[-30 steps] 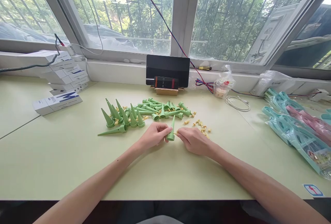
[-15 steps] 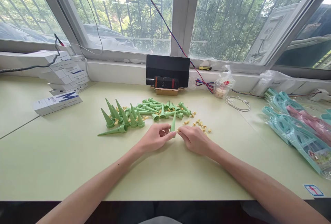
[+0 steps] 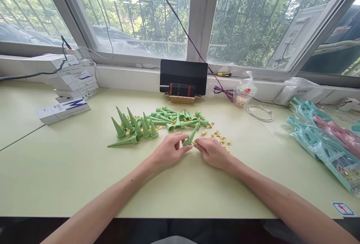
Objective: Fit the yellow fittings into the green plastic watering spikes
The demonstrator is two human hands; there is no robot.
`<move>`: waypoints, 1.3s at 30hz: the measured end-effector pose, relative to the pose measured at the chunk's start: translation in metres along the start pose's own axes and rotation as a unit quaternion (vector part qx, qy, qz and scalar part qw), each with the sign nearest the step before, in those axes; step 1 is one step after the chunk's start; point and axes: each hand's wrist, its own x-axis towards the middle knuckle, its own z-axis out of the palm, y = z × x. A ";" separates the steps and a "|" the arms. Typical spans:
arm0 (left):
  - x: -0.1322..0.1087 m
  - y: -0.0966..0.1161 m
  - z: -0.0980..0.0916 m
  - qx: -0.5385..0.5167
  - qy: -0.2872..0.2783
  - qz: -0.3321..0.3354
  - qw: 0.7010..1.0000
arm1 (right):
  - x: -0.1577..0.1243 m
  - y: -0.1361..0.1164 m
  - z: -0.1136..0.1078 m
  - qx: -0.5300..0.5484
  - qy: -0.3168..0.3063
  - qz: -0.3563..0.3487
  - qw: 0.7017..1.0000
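My left hand (image 3: 172, 147) pinches a green plastic spike (image 3: 192, 134) near its wide base, the point leaning up and to the right. Close beside that base, my right hand (image 3: 212, 151) is closed on a small yellow plug (image 3: 195, 143), of which only the tip shows at the fingers. Whether plug and spike touch I cannot tell. Left of my hands several green spikes (image 3: 135, 124) stand upright, and one spike (image 3: 123, 141) lies on its side. Behind them is a heap of more spikes (image 3: 168, 116). Loose yellow plugs (image 3: 222, 139) lie just beyond my right hand.
A phone (image 3: 181, 90) leans against a dark tablet (image 3: 184, 75) at the back. White boxes (image 3: 64, 111) are on the left. A coiled white cable (image 3: 260, 113) and a plastic bag (image 3: 244, 92) lie back right, with wrapped teal plastic items (image 3: 323, 139) at the right edge.
The green spike in my left hand has tilted, its point swinging to the right and its base turning left. The yellow plug's tip shows more clearly at my right fingers.
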 end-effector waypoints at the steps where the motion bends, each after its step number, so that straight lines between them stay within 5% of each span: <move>1: 0.000 -0.001 0.000 -0.002 -0.001 0.000 1.000 | 0.000 0.000 0.000 0.005 0.000 0.002 1.000; 18: 0.001 -0.007 0.003 -0.038 0.025 0.033 0.998 | 0.001 -0.007 0.002 0.161 0.003 0.027 0.987; 31: 0.001 0.002 0.004 -0.045 0.036 0.024 0.998 | 0.004 -0.007 -0.004 0.449 -0.063 0.187 0.871; 39: 0.000 -0.001 0.005 -0.040 0.017 0.012 0.999 | 0.003 -0.007 -0.002 0.440 -0.065 0.178 0.877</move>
